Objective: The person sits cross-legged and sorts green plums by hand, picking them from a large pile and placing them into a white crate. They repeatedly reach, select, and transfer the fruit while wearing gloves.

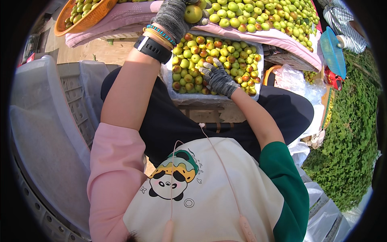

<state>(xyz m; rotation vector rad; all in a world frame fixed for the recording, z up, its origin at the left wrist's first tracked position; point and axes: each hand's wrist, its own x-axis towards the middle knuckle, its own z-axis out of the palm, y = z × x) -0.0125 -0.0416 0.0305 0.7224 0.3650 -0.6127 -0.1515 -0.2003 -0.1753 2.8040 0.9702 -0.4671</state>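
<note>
Both my hands wear grey knit gloves. My left hand (178, 18), with a black watch band and bracelets at the wrist, is raised at the top centre over the edge of the pink padded cloth (272, 40); its fingers are around a green jujube fruit (193, 14), with more fruit close by. My right hand (220, 78) rests with its fingers spread on the green and reddish jujubes (193, 57) in a plastic-lined crate (198, 96) before my knees. Whether it grips one of them cannot be told. A large heap of green jujubes (257, 13) lies on the pink cloth beyond the crate.
An orange basket (65, 30) of fruit stands at the upper left. Plastic-lined crates (71, 99) are at my left side. On the right are a blue basket (332, 53) near another person's striped sleeve (344, 27), plastic bags (290, 78), a red item (333, 79) and green plants (347, 136).
</note>
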